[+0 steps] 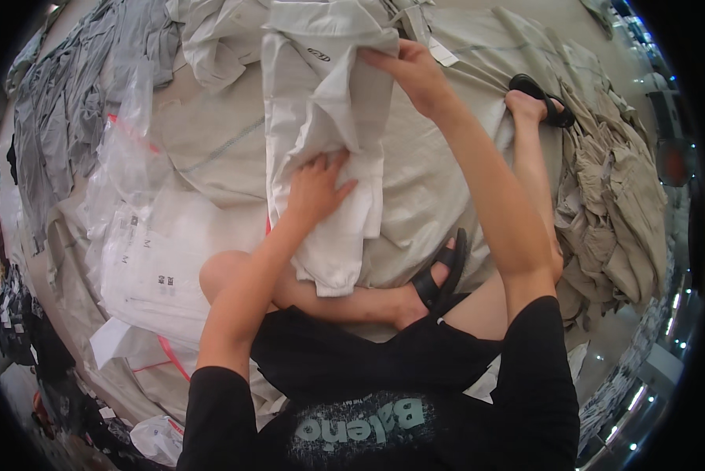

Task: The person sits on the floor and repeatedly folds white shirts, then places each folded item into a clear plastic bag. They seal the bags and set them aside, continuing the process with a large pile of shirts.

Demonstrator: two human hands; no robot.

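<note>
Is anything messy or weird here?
Nothing looks damaged, but it is messy. Beige clothes lie in a crumpled heap on the right, grey ones on the left, and clear bags slump loosely beside the white garment both hands handle.

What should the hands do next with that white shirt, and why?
Probably fold the top part down toward the left hand. The right hand pinches the upper edge of the white garment, while the left hand presses flat on its middle, where a fold already shows. The lower end lies loose near the knee.
</note>
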